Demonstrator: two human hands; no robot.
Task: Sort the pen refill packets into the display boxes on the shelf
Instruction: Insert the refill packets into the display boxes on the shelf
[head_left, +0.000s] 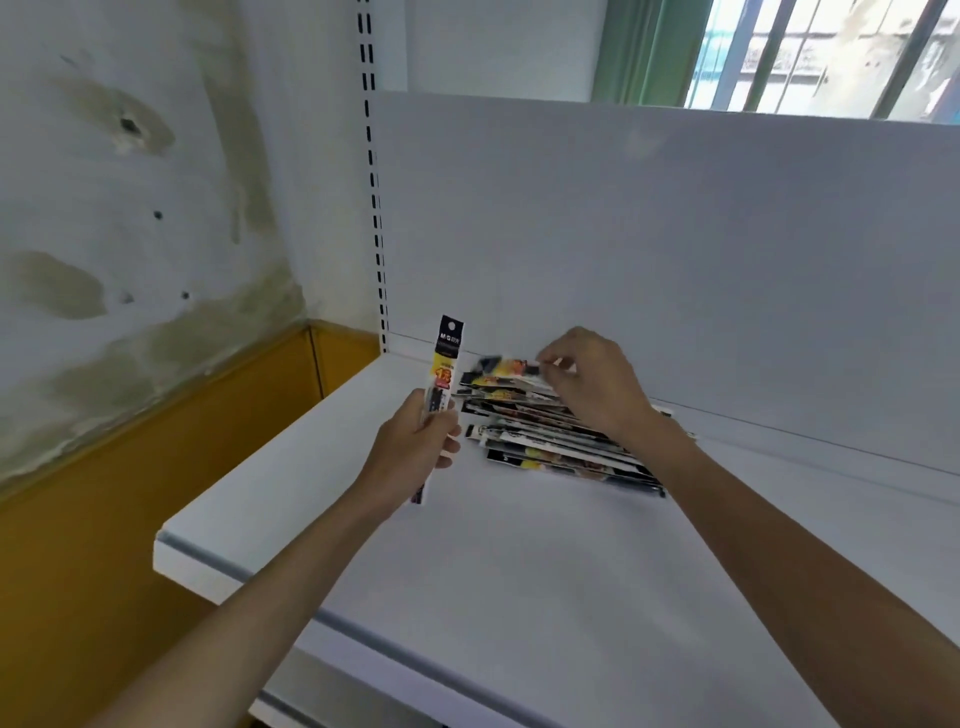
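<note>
Left hand (415, 441), fingers curled round one upright refill packet (448, 358); right hand (597, 384) fingers pinch the top packet (506, 368) of a pile (545, 447) by the back panel (675, 260); bare shelf (519, 571) runs to the front edge

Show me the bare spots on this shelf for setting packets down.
Bare: white metal shelf front, between its edge and the fanned pile of printed refill packets; also right of the pile. Crowded: the pile, under the right hand.

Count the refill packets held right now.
2: an upright packet in the left hand; a top packet pinched by the right hand on the pile. Others may hide behind.
</note>
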